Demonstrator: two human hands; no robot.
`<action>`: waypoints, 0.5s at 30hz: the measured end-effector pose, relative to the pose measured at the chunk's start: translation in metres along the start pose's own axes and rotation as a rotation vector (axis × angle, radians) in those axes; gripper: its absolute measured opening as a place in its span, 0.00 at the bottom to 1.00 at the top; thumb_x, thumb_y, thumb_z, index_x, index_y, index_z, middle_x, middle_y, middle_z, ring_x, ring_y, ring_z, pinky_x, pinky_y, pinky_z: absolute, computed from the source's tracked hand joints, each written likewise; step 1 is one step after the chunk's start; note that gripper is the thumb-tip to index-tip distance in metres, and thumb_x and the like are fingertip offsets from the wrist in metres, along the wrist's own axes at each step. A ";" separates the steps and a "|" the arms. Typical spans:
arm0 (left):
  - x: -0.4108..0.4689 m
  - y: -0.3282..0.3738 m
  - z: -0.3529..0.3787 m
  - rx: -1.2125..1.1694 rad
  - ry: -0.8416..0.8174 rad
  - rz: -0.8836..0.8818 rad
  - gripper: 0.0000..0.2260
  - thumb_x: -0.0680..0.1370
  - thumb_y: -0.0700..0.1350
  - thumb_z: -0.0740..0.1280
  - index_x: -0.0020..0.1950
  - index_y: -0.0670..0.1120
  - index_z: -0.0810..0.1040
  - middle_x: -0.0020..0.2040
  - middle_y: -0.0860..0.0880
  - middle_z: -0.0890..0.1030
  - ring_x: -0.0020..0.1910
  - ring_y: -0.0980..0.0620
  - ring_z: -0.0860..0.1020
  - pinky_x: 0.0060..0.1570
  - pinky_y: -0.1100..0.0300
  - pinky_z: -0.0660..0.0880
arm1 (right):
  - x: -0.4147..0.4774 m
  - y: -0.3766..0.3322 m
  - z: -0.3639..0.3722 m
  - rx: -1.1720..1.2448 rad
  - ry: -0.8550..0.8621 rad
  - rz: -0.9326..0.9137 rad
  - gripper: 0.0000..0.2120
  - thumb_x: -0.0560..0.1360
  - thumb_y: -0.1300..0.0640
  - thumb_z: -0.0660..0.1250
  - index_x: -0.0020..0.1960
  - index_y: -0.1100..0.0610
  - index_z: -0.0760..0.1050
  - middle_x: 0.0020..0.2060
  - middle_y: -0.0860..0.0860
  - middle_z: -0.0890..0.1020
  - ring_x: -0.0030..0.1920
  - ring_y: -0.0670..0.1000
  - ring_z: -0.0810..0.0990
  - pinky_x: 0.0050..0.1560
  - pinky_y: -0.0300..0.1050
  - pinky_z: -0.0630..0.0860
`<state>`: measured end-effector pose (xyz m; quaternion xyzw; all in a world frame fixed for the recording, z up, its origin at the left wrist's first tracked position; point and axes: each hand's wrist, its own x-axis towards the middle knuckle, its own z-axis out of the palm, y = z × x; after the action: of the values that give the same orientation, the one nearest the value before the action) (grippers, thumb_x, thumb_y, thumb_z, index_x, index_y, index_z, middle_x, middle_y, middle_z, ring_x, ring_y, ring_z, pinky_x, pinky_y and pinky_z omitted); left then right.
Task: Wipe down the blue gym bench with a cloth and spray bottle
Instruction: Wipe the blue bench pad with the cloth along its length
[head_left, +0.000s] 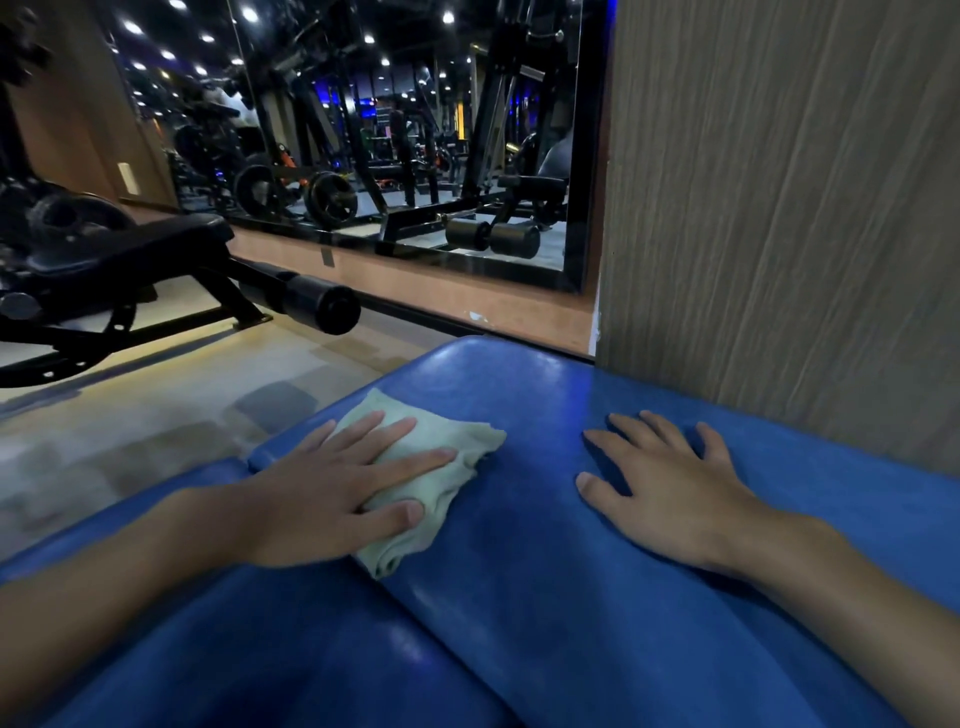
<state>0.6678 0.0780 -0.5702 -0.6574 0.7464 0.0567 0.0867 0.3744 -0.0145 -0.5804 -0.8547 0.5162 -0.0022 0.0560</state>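
Hands: two, both flat, fingers spread | left hand (332, 493) presses one crumpled pale-green cloth (436, 467) onto blue padded vinyl bench (519, 597), part of cloth hidden beneath palm | right hand (670, 493) bare on bench, well apart | bench edges cut off below wrists.

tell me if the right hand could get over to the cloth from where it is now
Probably yes. The right hand lies flat and empty on the blue bench, and only bare padding separates it from the cloth. The left hand presses on the cloth's near side, but its far edge is uncovered.
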 end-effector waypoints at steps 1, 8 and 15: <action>0.010 0.000 -0.002 0.002 0.007 0.000 0.26 0.70 0.76 0.36 0.67 0.81 0.33 0.80 0.59 0.36 0.78 0.54 0.33 0.76 0.48 0.36 | 0.003 -0.001 0.000 0.016 0.004 -0.006 0.29 0.79 0.35 0.44 0.79 0.41 0.48 0.80 0.44 0.47 0.79 0.50 0.41 0.75 0.63 0.38; 0.140 -0.006 -0.021 0.010 0.085 -0.061 0.25 0.79 0.70 0.43 0.75 0.73 0.43 0.82 0.52 0.44 0.80 0.46 0.43 0.75 0.39 0.44 | 0.007 -0.004 0.012 -0.028 -0.014 -0.011 0.29 0.78 0.36 0.36 0.78 0.38 0.39 0.79 0.43 0.39 0.78 0.50 0.35 0.75 0.63 0.36; 0.243 -0.004 -0.043 -0.065 0.075 -0.125 0.30 0.72 0.74 0.43 0.75 0.74 0.45 0.82 0.49 0.50 0.80 0.42 0.47 0.74 0.36 0.49 | 0.008 -0.002 0.013 -0.018 0.007 -0.032 0.40 0.65 0.32 0.25 0.77 0.38 0.36 0.79 0.43 0.39 0.78 0.50 0.34 0.75 0.64 0.36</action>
<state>0.6406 -0.1667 -0.5773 -0.7068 0.7044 0.0509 0.0408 0.3806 -0.0199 -0.5934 -0.8633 0.5026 -0.0016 0.0464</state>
